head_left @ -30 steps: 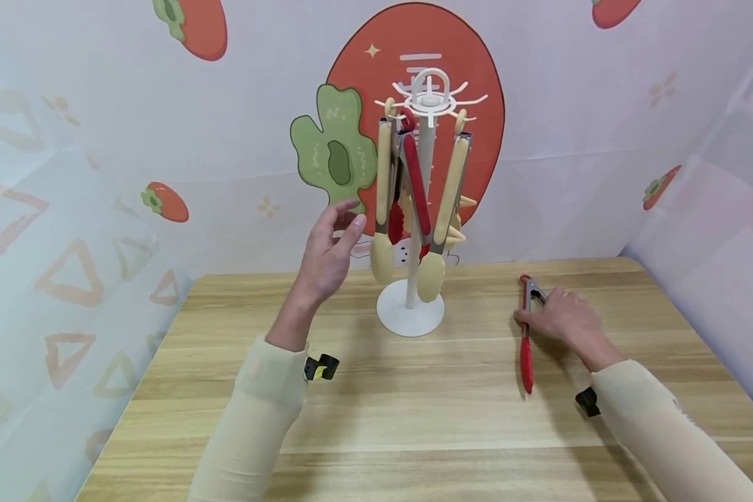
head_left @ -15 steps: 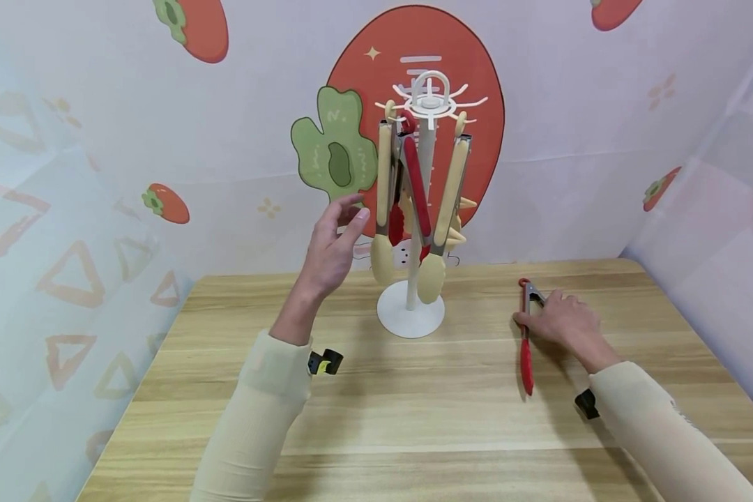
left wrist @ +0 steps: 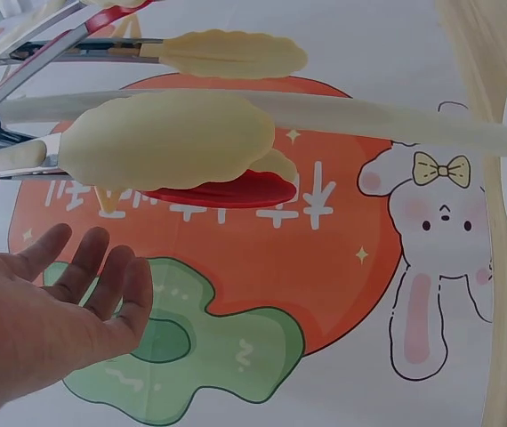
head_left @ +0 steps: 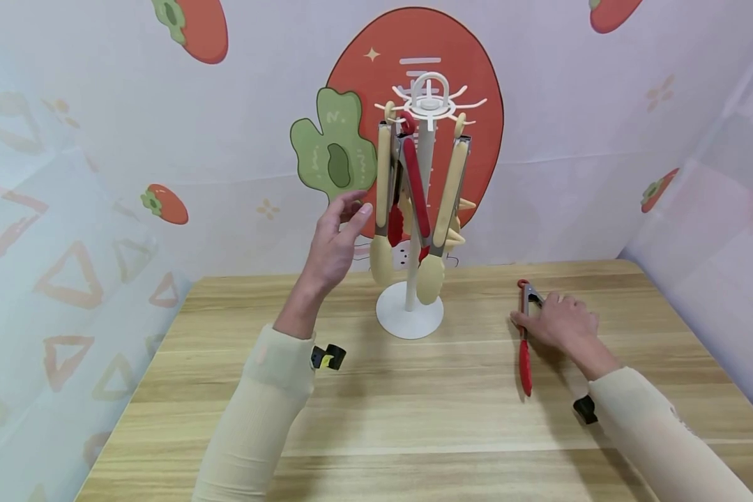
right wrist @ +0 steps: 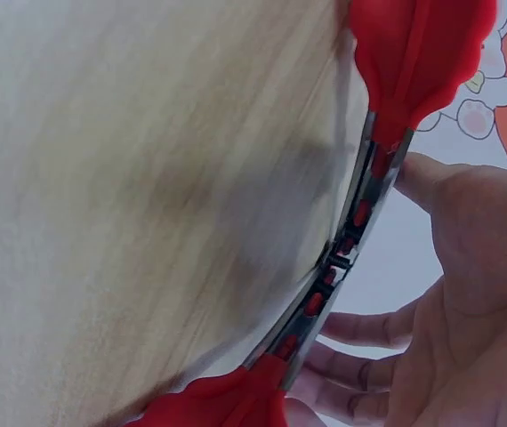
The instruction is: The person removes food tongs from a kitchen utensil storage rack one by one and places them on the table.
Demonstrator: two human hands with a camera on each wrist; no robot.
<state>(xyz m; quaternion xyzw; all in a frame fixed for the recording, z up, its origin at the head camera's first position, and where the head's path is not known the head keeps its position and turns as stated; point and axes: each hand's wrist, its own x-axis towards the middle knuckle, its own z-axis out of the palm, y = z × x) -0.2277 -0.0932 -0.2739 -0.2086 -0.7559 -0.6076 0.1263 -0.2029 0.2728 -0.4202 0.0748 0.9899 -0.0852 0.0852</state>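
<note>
A white stand (head_left: pixel 409 315) with hooks around its top bears several hanging tongs. Cream tongs (head_left: pixel 382 174) hang on its left, red tongs (head_left: pixel 417 188) in the middle, and more cream tongs (head_left: pixel 450 192) on the right. My left hand (head_left: pixel 334 244) is raised just left of the nearest cream pair, its fingers loosely bent and holding nothing. On the table to the right lie other red-tipped tongs (head_left: pixel 525 366), their arms spread apart. My right hand (head_left: pixel 565 322) holds these, thumb on one arm and fingers at the other, as the right wrist view shows.
The wooden table (head_left: pixel 376 418) ends at a printed cloth backdrop (head_left: pixel 257 160) behind the stand. Cloth walls also flank both sides. Further yellow tips hang partly hidden at the back of the stand.
My left hand has edged slightly right and up toward the left cream tongs. The right hand and the red tongs under it have hardly moved.
</note>
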